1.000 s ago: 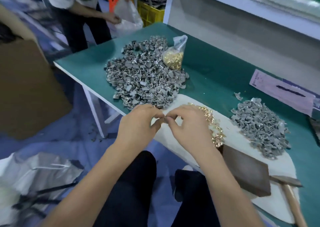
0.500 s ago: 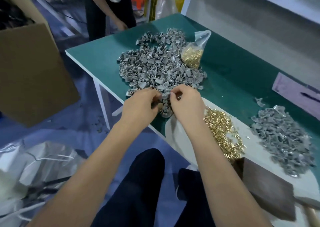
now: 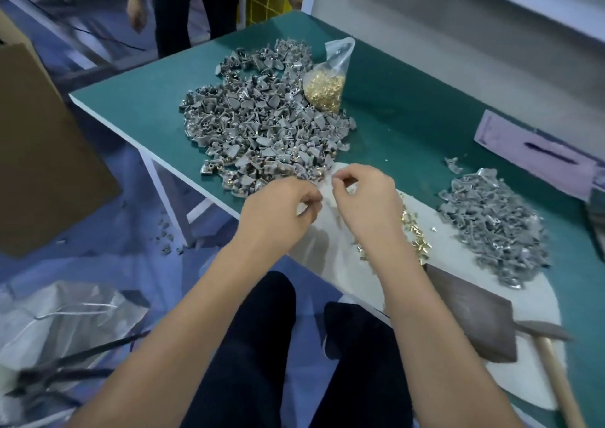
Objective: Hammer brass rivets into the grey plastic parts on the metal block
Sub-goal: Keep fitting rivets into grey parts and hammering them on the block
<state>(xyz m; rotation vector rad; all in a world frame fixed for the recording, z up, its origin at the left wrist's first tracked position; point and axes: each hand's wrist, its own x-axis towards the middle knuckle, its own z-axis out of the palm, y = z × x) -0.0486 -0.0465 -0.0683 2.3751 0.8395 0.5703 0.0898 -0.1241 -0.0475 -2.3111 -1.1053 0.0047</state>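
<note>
Both hands hovered over the counter (image 3: 137, 100) edge, fingers curled: left hand (image 3: 278, 211) & right hand (image 3: 366, 198) pinched sth tiny, can't tell what. Grey plastic parts (image 3: 262, 129) piled just beyond; brass rivets (image 3: 414, 231) beside right wrist; metal block (image 3: 474, 316) further right.

On the counter (image 3: 409, 107) a big heap of plastic parts (image 3: 262, 126) lies to the left and far side, with a bag of rivets (image 3: 325, 84) standing at its right far edge. A smaller heap of parts (image 3: 497, 224) lies to the right. Between the heaps, at the near edge, a mat (image 3: 458, 254) carries loose rivets (image 3: 414, 234), with the metal block (image 3: 474, 313) nearer on it and a hammer (image 3: 550, 355) right of the block. Both hands, left (image 3: 278, 215) and right (image 3: 363, 201), hover over the mat's left end, close together.
</note>
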